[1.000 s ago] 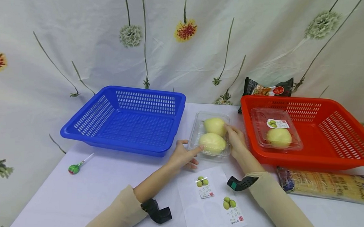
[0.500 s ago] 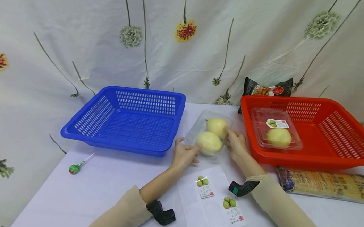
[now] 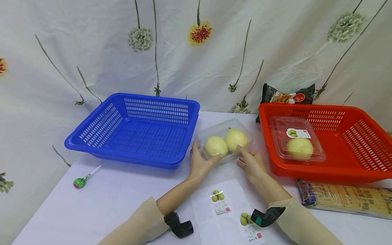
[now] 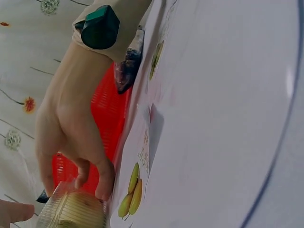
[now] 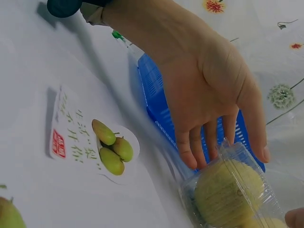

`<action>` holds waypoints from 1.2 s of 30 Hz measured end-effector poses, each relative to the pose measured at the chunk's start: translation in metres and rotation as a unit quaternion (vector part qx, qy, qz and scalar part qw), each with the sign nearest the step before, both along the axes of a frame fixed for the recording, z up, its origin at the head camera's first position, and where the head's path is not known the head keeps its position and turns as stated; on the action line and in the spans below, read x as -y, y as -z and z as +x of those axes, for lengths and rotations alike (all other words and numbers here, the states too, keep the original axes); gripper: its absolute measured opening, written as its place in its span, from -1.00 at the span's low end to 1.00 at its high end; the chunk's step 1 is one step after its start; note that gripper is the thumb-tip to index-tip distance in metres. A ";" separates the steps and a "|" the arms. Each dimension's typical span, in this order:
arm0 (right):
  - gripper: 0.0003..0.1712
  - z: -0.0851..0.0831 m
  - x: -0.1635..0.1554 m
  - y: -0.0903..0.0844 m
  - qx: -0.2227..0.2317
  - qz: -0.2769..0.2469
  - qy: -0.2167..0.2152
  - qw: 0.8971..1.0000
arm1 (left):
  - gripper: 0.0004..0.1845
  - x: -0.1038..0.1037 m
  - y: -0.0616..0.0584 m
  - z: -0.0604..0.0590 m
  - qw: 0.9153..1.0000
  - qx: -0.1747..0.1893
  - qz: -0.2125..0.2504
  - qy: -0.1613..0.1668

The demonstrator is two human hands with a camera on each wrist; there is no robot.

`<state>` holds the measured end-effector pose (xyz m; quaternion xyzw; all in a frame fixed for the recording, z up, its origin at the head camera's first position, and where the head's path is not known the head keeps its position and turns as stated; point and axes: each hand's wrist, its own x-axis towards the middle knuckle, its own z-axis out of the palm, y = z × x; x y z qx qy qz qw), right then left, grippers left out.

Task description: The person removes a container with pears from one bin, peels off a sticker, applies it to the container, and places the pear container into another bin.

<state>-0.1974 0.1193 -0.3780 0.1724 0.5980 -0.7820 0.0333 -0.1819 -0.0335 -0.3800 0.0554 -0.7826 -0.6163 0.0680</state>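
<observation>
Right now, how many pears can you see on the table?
3. Two pears sit in the clear box that the left hand and right hand touch. One pear lies in another box in the red basket. Others may be hidden.

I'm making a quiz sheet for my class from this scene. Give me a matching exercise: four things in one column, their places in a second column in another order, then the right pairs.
Things:
1. clear box with two pears
2. clear box with one pear
3. lollipop
4. sticker sheet

Places:
A. on the table in front of the blue basket
B. between the left hand and the right hand
C. on the table between the two forearms
D. inside the red basket

Pairs: 1-B, 2-D, 3-A, 4-C
</observation>
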 end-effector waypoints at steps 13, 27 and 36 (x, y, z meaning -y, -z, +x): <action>-0.16 -0.007 -0.008 0.006 -0.032 0.009 0.062 0.998 | 0.22 -0.002 0.007 0.000 1.000 0.022 0.007 0.021; -0.89 -0.016 -0.008 0.013 -0.046 -0.020 0.106 0.993 | -0.01 -0.005 0.006 -0.001 0.998 0.049 0.018 0.028; -0.73 0.007 -0.006 0.009 -0.023 -0.018 0.109 0.994 | -0.17 0.003 0.007 -0.015 0.998 0.033 0.041 0.035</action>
